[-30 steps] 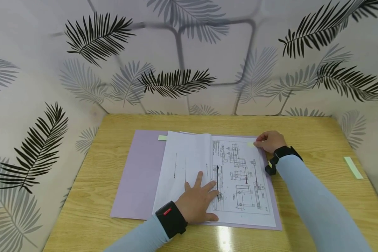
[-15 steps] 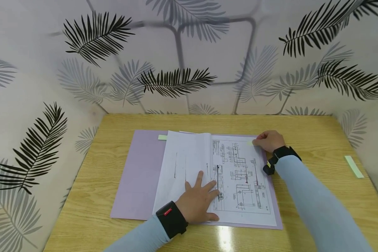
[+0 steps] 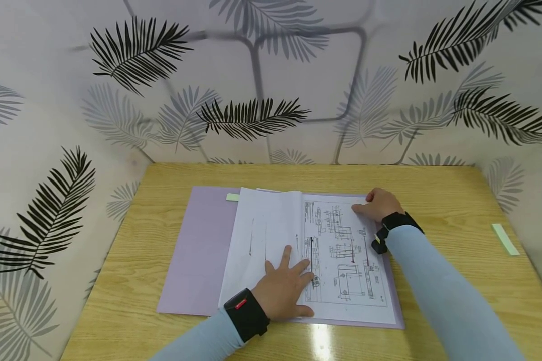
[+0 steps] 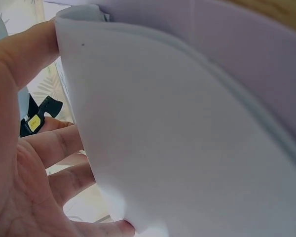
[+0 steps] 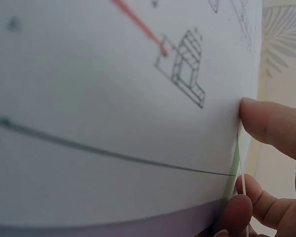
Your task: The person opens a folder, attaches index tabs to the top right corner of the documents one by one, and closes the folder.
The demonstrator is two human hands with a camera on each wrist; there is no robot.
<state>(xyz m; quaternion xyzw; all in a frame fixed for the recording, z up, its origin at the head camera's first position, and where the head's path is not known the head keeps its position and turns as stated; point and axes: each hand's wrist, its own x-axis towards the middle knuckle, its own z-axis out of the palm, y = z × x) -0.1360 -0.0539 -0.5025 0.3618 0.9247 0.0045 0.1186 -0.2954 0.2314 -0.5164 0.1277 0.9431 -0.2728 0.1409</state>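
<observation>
A sheaf of white sheets (image 3: 266, 220) lies on a lilac folder (image 3: 198, 250); the right-hand page (image 3: 343, 311) bears a technical drawing. My left hand (image 3: 282, 291) rests across the sheets with its fingers spread. In the left wrist view, fingers of the left hand (image 4: 54, 158) lie along the paper's edge. At the drawing page's upper right corner my right hand (image 3: 379, 204) is on a pale green sticky tab (image 5: 235, 158), seen edge-on in the right wrist view. One digit of the right hand (image 5: 271, 148) presses the page; other fingers curl at the tab. In the head view the hand hides it.
Another green tab (image 3: 233, 197) sticks out from the sheets' upper left edge. A pale green strip (image 3: 506, 239) lies on the wooden table (image 3: 451, 200) at the far right. A wall with a leaf pattern (image 3: 302, 60) stands behind the table.
My right hand has moved slightly left over the page corner. The green tab, partly visible before, is now covered in the head view. My left hand stays put.
</observation>
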